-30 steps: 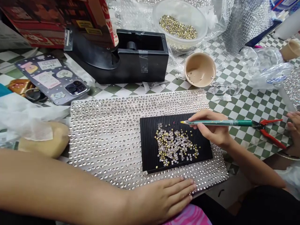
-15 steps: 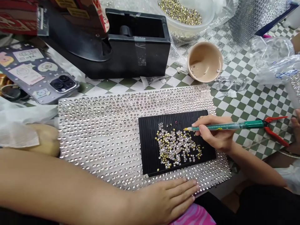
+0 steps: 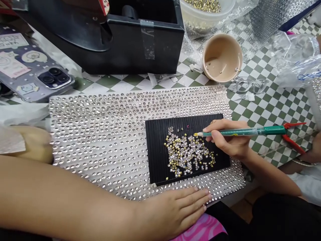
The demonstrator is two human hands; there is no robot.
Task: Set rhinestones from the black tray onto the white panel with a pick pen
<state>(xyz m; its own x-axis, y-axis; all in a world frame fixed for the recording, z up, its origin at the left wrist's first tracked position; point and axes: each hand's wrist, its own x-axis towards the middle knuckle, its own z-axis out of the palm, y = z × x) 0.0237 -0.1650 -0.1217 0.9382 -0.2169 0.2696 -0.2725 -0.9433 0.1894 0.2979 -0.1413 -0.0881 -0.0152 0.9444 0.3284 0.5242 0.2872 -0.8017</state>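
Note:
My right hand (image 3: 229,140) pinches a green pencil (image 3: 253,131) with a yellow tip. Its point is at the upper edge of a loose pile of rhinestones (image 3: 187,155), some clear side up, others gold side up. The pile is spread over a ridged black tray (image 3: 157,150), which lies on a pale sheet (image 3: 100,140) covered in rows of clear rhinestones. Flat along the sheet's near edge rests my left hand (image 3: 175,207), fingers stretched out and holding nothing.
Behind the sheet stand a black tape dispenser (image 3: 130,53), a beige cup (image 3: 222,58) with a few stones, and a tub (image 3: 207,15) of gold stones. A phone (image 3: 37,70) lies left. Red-handled pliers (image 3: 293,140) and another person's hand (image 3: 316,144) are at right.
The pencil tip has shifted slightly left, onto the rhinestones' upper edge. My left hand stays flat on the sheet. The whole view has shifted a little.

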